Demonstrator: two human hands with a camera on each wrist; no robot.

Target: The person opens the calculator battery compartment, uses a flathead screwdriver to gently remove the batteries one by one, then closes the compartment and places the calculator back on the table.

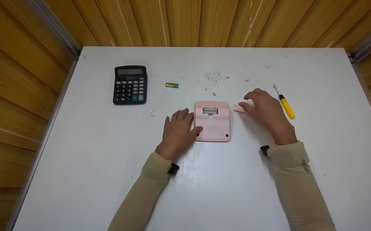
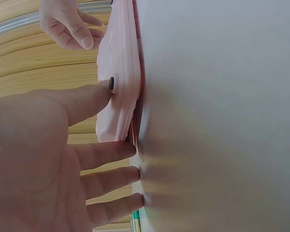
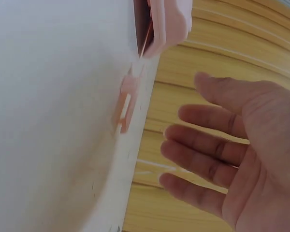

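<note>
While the pink plastic calculator-like body [image 1: 212, 131] is placed back up near the middle of the white counter [image 1: 108, 154], it is steadied at its left edge by the left hand [image 1: 177, 132]; the thumb is laid on the back, the fingers are spread nearly straight, and nothing is gripped. The right hand [image 1: 265, 110] is held relaxed above the small pink plastic cover [image 1: 237, 109], found just right of the body; no grasp is seen. Opening of the rectangular battery compartment [image 1: 210, 108] is judged complete, its inside being exposed. Two grey cylindrical cells [image 1: 210, 111] appear to be seated in it; their charge cannot be told. Refitting of the cover is not yet done. A green-and-gold cylindrical battery [image 1: 172, 85] is left outside, toward the black plastic desktop calculator [image 1: 130, 85]. The yellow-handled screwdriver [image 1: 287, 107] is untouched at the right.
</note>
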